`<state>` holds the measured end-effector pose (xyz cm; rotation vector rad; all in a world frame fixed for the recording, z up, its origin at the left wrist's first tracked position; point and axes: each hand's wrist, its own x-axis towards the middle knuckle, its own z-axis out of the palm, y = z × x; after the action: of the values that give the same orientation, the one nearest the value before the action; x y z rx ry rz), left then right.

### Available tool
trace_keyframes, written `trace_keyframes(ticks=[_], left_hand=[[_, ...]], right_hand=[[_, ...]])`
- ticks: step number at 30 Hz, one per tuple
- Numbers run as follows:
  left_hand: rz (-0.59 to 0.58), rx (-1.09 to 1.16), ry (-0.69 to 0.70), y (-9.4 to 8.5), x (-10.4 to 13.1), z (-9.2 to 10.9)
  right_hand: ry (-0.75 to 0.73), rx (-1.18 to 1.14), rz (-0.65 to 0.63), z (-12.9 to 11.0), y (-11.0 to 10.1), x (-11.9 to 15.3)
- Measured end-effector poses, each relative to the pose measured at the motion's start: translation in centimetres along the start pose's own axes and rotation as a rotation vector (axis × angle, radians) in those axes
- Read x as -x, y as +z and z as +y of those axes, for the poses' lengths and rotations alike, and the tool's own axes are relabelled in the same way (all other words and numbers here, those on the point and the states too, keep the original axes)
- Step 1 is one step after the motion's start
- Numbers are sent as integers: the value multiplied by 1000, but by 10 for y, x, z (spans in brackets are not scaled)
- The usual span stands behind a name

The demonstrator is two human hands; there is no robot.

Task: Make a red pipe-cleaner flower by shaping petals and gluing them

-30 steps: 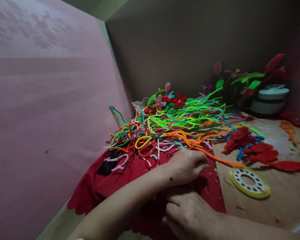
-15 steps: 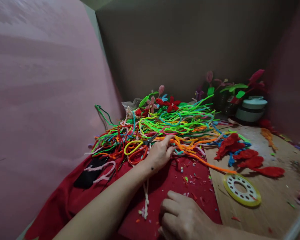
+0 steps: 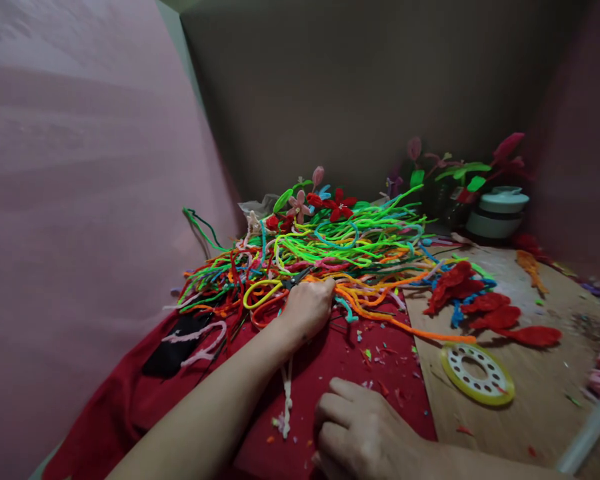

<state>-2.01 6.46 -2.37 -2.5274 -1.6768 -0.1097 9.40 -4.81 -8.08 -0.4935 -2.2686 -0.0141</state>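
Observation:
My left hand [image 3: 309, 305] reaches into the front of a big heap of fuzzy pipe cleaners [image 3: 330, 250]. Its fingers are curled closed at the left end of several orange pipe cleaners [image 3: 375, 303], which fan out to the right. Just behind its knuckles, black-bladed scissors with yellow and red handle loops [image 3: 263, 293] lie on the heap. My right hand [image 3: 363, 427] rests low on the red cloth [image 3: 350, 357], fingers curled inward; what they hold, if anything, is hidden. A twisted cream pipe cleaner [image 3: 287, 403] lies between my hands.
A yellow tape roll [image 3: 477, 373] and red fuzzy petals [image 3: 487, 310] lie on the wooden board [image 3: 530, 400] at right. A pink-headed stick [image 3: 593, 420] sits nearer. Behind are fuzzy flowers [image 3: 337, 203] and a pale lidded pot [image 3: 497, 210]. A black flat item [image 3: 173, 347] lies left.
My left hand's thumb and fingers, earlier stretched over the orange pipe cleaners, have curled into a closed grip. My right hand has barely moved. The view has shifted slightly.

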Motion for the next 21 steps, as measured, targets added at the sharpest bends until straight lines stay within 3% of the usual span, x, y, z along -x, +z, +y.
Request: trace_keyframes(ticks=[4, 10, 21], left_hand=[[-10, -2, -3, -1, 0, 0], [15, 44, -112, 1, -9, -2], [67, 380, -175, 2, -36, -25]], right_hand=[[8, 5, -15, 0, 2, 1], [25, -10, -31, -1, 1, 2], [33, 3, -9, -2, 1, 1]])
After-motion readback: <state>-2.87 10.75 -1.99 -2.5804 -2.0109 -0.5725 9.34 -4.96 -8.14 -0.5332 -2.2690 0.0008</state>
